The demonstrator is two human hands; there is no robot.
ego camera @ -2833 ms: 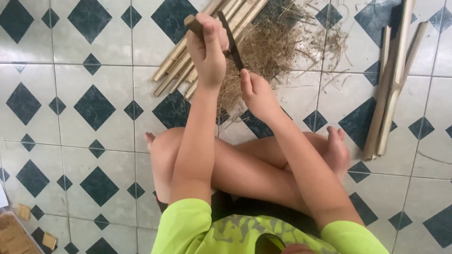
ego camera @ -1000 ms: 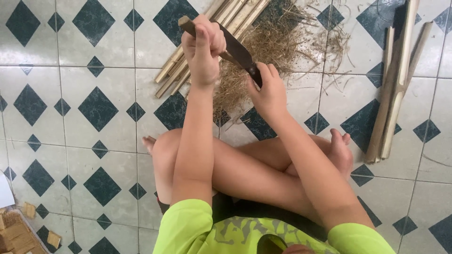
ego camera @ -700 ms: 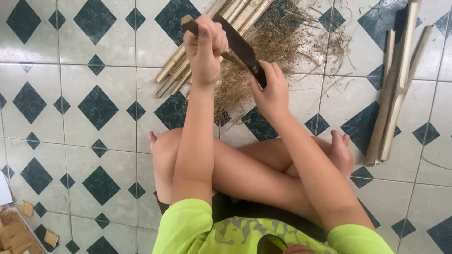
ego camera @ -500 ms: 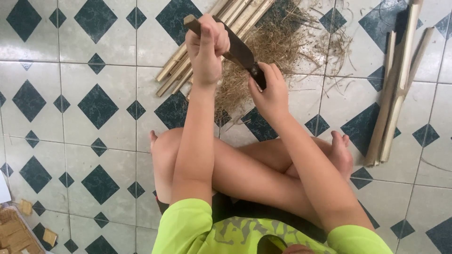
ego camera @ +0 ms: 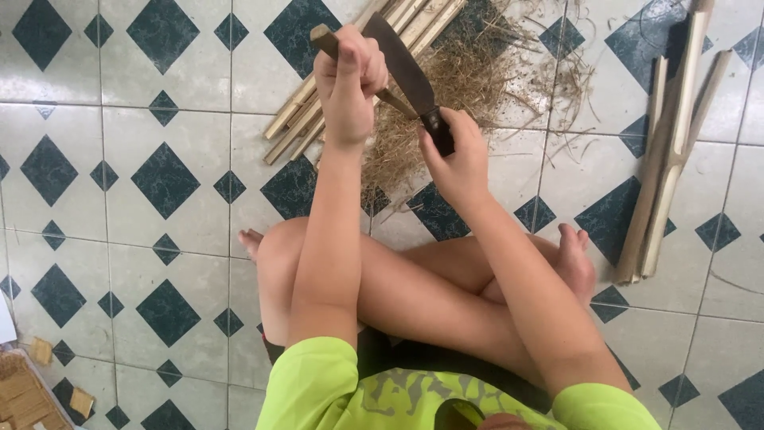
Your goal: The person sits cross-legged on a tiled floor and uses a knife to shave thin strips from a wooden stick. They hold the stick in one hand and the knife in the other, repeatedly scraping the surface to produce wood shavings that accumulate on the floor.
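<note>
I sit cross-legged on a tiled floor. My left hand point(ego camera: 350, 80) is closed around a short wooden stick point(ego camera: 325, 38), whose end pokes out above my fist. My right hand point(ego camera: 458, 159) grips the dark handle of a broad knife point(ego camera: 402, 64). Its blade lies against the stick beside my left fist. Beneath both hands lies a heap of thin dry shavings point(ego camera: 469, 87).
A bundle of split bamboo strips point(ego camera: 298, 119) lies on the floor beyond my left hand. More long bamboo pieces point(ego camera: 668, 159) lie at the right. Small wooden blocks point(ego camera: 40, 390) sit at the bottom left. The floor is white tile with dark diamonds.
The knife blade has shifted up along the stick toward my left fist. Both hands have stayed over the shavings.
</note>
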